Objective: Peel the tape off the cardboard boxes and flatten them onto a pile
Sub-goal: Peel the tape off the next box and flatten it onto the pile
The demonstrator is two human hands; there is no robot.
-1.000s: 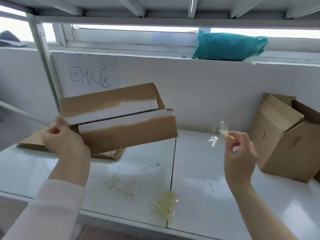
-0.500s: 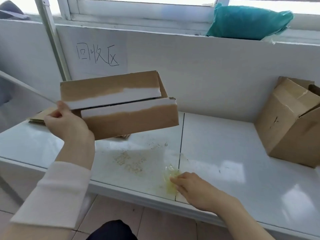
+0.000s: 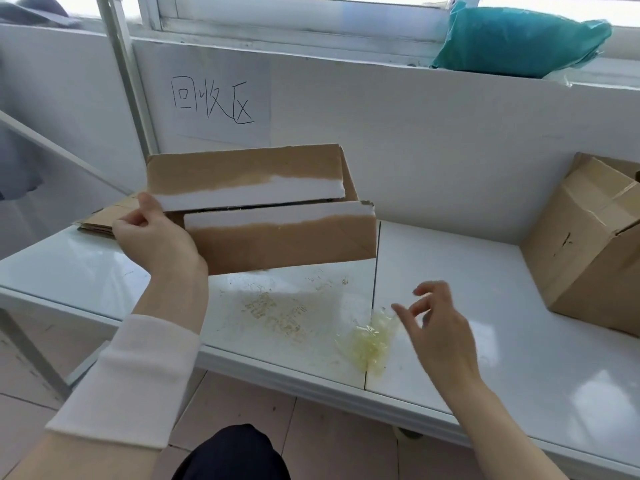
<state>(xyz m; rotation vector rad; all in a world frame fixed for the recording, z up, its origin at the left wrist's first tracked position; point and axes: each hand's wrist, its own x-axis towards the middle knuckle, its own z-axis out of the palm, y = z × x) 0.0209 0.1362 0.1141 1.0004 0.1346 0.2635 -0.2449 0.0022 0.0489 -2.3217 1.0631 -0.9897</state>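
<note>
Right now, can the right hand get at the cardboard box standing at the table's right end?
Probably yes. The right hand is open and holds nothing, and only bare tabletop lies between it and the cardboard box; the tape wad sits on its other side.

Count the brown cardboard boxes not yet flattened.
2. One brown cardboard box is held up in the left hand over the white table; the other box stands on the table's right end. Another may be hidden behind it.

Brown box (image 3: 277,237) aloft, flaps ajar; yellowish tape wad (image 3: 369,342) below
</note>
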